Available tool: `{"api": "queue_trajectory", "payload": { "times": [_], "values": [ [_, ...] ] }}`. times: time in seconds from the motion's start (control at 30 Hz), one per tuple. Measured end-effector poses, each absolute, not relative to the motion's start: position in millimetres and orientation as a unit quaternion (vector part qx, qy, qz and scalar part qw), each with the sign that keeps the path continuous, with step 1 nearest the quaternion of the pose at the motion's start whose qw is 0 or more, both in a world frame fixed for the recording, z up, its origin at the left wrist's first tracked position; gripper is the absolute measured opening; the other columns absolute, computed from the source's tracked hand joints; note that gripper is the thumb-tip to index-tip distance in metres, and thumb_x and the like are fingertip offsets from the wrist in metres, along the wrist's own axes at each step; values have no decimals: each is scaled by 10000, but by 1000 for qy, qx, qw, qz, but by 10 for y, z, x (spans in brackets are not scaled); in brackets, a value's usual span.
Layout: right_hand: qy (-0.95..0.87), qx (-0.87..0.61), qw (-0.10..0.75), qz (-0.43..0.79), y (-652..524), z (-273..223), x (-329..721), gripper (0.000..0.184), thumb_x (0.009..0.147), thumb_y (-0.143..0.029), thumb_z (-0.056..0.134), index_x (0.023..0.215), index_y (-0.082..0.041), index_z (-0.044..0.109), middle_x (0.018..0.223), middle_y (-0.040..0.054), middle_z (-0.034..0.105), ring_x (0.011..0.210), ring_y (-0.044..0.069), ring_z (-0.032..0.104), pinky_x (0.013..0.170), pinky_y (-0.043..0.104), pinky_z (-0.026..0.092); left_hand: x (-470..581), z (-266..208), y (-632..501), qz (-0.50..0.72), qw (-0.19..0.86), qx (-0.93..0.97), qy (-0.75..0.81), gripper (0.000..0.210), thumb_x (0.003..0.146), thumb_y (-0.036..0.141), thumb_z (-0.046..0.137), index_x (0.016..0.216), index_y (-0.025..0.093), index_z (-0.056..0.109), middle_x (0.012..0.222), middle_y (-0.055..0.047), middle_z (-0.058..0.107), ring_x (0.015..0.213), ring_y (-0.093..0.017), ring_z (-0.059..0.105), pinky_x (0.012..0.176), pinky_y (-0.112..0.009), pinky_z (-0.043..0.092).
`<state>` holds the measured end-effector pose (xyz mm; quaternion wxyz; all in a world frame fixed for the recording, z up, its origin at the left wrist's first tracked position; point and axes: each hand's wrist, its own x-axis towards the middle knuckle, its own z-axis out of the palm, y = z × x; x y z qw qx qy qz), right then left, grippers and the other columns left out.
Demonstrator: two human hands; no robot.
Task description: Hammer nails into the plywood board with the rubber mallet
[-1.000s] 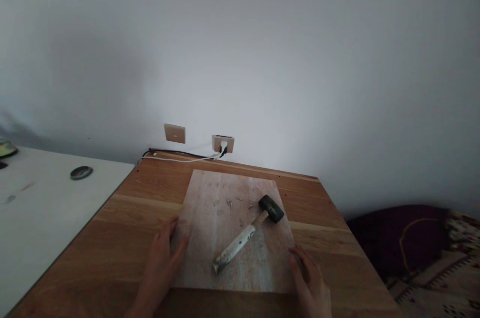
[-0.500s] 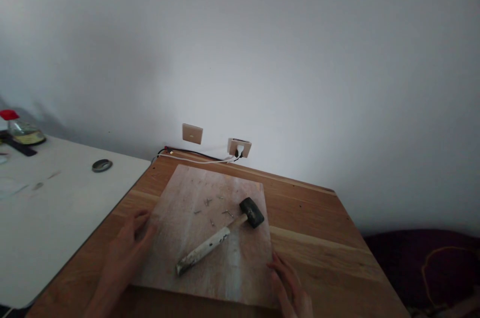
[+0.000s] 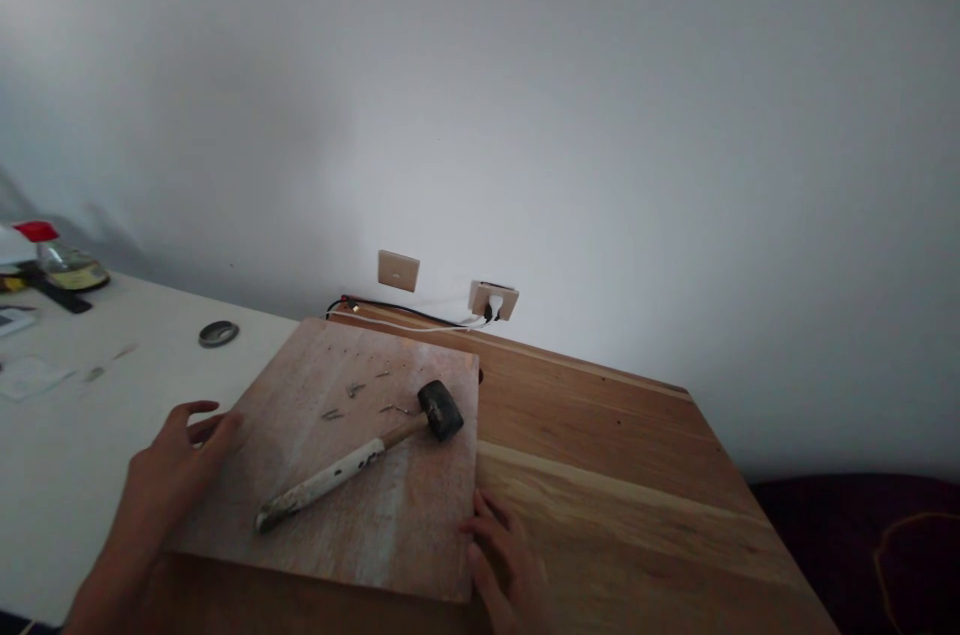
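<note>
Here's the wooden desk (image 3: 600, 515), board (image 3: 420, 535) across its left edge; left hand (image 3: 169, 470) grasps 1 side, right hand (image 3: 506, 550) the other, presumably so mallet (image 3: 352, 466) and nails (image 3: 352, 390) don't slide.

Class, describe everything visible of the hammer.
The hammer lies on the board, its head away from the person and to the right. The blocky black head looks like rubber. The handle looks wooden: bare beside the head, then whitish, scuffed and dark-spotted, with a darkened end. Neither the left hand nor the right hand touches it.
</note>
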<state>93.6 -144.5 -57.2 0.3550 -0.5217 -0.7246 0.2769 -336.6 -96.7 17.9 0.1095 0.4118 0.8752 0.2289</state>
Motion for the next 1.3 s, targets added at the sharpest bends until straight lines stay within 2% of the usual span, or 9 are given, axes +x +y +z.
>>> {"api": "queue_trajectory", "payload": {
  "times": [0.13, 0.27, 0.43, 0.63, 0.77, 0.93, 1.1, 1.2, 1.3],
  "values": [
    [-739, -538, 300, 272, -1392, -526, 921, 294, 982, -408, 583, 1156, -278, 782, 1348, 123, 704, 1240, 300, 681, 1004, 451, 593, -3335, 243, -976, 205, 159, 373, 891, 451, 932, 516, 435, 1191, 177, 582, 1066, -43, 778, 862, -231, 716, 865, -369, 541],
    [-759, -546, 292, 202, -1345, -459, 892, 329, 1019, -366, 525, 1241, -249, 737, 1420, 107, 661, 1326, 301, 617, 1069, 492, 553, -3247, 207, -981, 128, 113, 415, 894, 539, 960, 521, 380, 1279, 150, 606, 983, -87, 730, 964, -299, 689, 805, -376, 538],
    [-777, -545, 293, 113, -1338, -468, 816, 403, 1011, -394, 543, 1366, -233, 646, 1421, 132, 654, 1347, 357, 588, 1047, 568, 549, -3032, 301, -986, 76, 68, 455, 885, 548, 989, 466, 335, 1318, 116, 599, 974, -109, 735, 1072, -332, 668, 861, -417, 539],
    [-744, -585, 319, 52, -1357, -411, 1122, 330, 1049, -442, 479, 1229, -227, 653, 1231, 131, 741, 1229, 318, 660, 1017, 517, 550, -2747, 173, -1078, 80, 29, 544, 835, 610, 983, 453, 309, 1365, 61, 578, 973, -182, 751, 1011, -370, 697, 884, -469, 529],
    [-712, -633, 303, 10, -1469, -406, 1629, 397, 1053, -522, 426, 1149, -222, 668, 1136, 143, 760, 1075, 311, 715, 904, 488, 578, -2486, 10, -1223, 139, 53, 592, 792, 576, 957, 486, 341, 1285, 132, 655, 1038, -160, 759, 965, -329, 720, 919, -450, 531],
    [-664, -680, 311, -9, -1699, -398, 2173, 550, 1029, -644, 367, 1117, -206, 688, 1055, 161, 773, 962, 318, 737, 833, 478, 589, -2182, -44, -1352, 168, 135, 646, 732, 489, 933, 475, 376, 1169, 210, 711, 1170, -106, 768, 1064, -306, 722, 975, -436, 536],
    [-612, -709, 342, 75, -1860, -206, 1986, 522, 1038, -594, 399, 1240, -211, 689, 935, 113, 782, 800, 267, 752, 709, 370, 601, -1910, -148, -1335, 205, 96, 687, 691, 483, 916, 457, 396, 1173, 195, 709, 1215, -116, 752, 1157, -323, 673, 1029, -478, 523],
    [-643, -673, 319, 181, -1827, -32, 1632, 517, 1052, -550, 409, 1402, -243, 634, 967, 89, 799, 789, 247, 766, 709, 322, 592, -1749, -185, -1309, 223, 91, 707, 665, 469, 919, 424, 418, 1223, 197, 692, 1252, -112, 738, 1192, -316, 649, 1027, -474, 531],
    [-685, -622, 287, 248, -1711, 87, 1345, 517, 1056, -548, 406, 1402, -250, 649, 875, 71, 798, 760, 245, 764, 675, 300, 565, -1681, -166, -1275, 208, 90, 714, 663, 469, 926, 402, 430, 1249, 181, 688, 1222, -122, 747, 1186, -321, 644, 1022, -478, 532]
  ]
}}
